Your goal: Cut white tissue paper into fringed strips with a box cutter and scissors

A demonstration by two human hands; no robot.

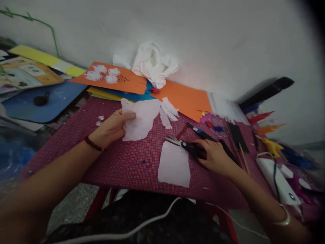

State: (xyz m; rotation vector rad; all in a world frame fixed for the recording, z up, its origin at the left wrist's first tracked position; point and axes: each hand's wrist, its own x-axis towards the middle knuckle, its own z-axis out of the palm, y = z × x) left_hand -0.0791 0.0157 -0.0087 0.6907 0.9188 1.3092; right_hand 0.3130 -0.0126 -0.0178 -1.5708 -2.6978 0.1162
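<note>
My left hand [115, 126] pinches the left edge of a white sheet of thin paper [141, 118] with ragged edges, thumb on top. My right hand [212, 154] is closed around the black handles of a pair of scissors [186, 145], whose blades are parted and point left. Just below the blades lies a second white paper piece [174, 166], flat on the checked tablecloth [122, 162]. Several torn white strips [168, 112] rest beyond, to the right of the held sheet.
At the back, an orange sheet [129, 79] bears white paper flowers [103, 73]. Another orange sheet [185, 96] lies beside crumpled white tissue [153, 64] against the wall. Rightward are a dark pen-like tool [203, 134], a white power strip [276, 179] and a yellow glue gun [271, 146].
</note>
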